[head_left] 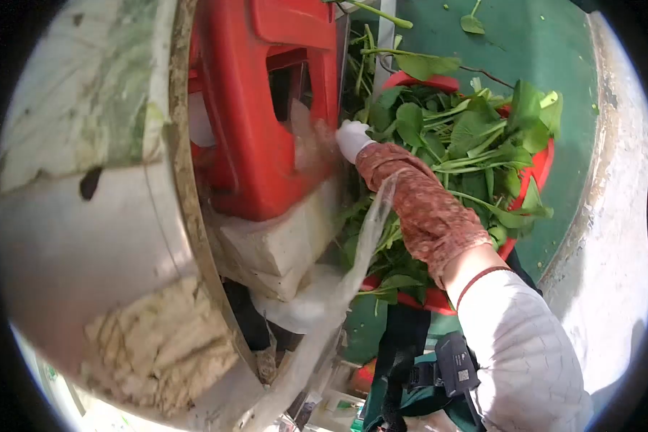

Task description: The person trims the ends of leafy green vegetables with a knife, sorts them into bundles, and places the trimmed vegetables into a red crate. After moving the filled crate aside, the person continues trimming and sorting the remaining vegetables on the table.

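My right hand (pixel 353 140), in a white glove with a red patterned sleeve above it, is at the left edge of a heap of leafy greens (pixel 475 137). Its fingers look curled closed; what they hold, if anything, is hidden. The greens are piled in a red basket (pixel 538 169), with stems and leaves hanging over the rim. Just left of the hand is a red plastic stool (pixel 241 137), with crumpled clear plastic (pixel 313 140) near its opening. My left hand is out of view.
Under the stool sits a whitish block (pixel 266 241). A strip of clear plastic (pixel 353 270) runs down past the arm. At left is a metal surface (pixel 86 237) with a worn rim. Loose leaves (pixel 472 24) lie on the green surface (pixel 561 65).
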The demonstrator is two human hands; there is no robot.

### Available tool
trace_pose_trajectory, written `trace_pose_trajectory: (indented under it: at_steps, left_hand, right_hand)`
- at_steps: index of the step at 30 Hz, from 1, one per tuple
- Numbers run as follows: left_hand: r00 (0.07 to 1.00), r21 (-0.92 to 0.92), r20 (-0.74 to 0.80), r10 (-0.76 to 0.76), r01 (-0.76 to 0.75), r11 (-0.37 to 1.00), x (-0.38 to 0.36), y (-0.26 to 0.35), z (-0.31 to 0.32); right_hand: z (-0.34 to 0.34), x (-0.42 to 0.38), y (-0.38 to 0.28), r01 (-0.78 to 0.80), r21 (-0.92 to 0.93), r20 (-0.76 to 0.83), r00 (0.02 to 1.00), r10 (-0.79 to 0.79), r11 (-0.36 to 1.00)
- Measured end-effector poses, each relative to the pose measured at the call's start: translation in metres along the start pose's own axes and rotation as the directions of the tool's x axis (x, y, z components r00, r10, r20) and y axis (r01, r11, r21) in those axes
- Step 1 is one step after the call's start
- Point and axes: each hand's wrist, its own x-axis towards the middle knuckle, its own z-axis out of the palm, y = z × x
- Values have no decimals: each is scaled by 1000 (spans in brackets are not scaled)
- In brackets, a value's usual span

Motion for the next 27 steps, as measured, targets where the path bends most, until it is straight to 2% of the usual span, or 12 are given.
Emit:
trace_pose_trajectory:
  at_steps: [1, 4, 7, 10, 11, 17, 18, 20, 21, 22, 24, 27]
  left_hand:
    - [1000, 10, 1, 7, -7, 1000, 3, -1, -3]
    - [961, -97, 260, -93, 121, 988, -2, 15, 6]
    - [916, -86, 399, -47, 88, 992, 0, 23, 14]
    - [917, -120, 398, -35, 91, 989, 17, 10, -7]
    - [937, -95, 350, -4, 40, 995, 14, 10, -4]
    - [993, -107, 116, 23, -10, 994, -1, 13, 20]
    - [967, -203, 231, 105, -57, 978, 3, 9, 20]
    - [859, -391, 423, 288, -113, 913, 19, -3, 14]
    - [749, -310, 576, 327, -170, 935, 32, -6, -2]
    - [840, -334, 483, 247, -83, 939, 28, -5, 0]
    - [829, -279, 520, 205, -62, 958, 31, -2, 2]
    - [821, -343, 531, 210, -18, 939, 27, -1, 10]
  right_hand:
    - [-14, -6, 10, -2, 163, 62, 998, -9, 987]
    - [-72, -65, 62, 179, 524, -312, 950, -9, 833]
    - [-126, -153, 90, 300, 637, -453, 891, 29, 710]
    - [-129, -251, 112, 304, 620, -355, 931, -87, 724]
    - [-116, -280, 112, 220, 613, -200, 972, -120, 759]
    - [68, -376, 141, -22, 338, 390, 913, -119, 941]
    - [80, -371, 144, -50, 247, 557, 825, -100, 968]
    - [97, -361, 142, -57, 213, 656, 748, -100, 975]
    - [94, -364, 139, -57, 201, 662, 744, -92, 978]
    - [82, -366, 135, -56, 180, 666, 742, -80, 982]
    - [31, -376, 135, -105, 226, 734, 672, -98, 968]
    - [-23, -414, 148, 171, 302, 349, 896, -276, 938]
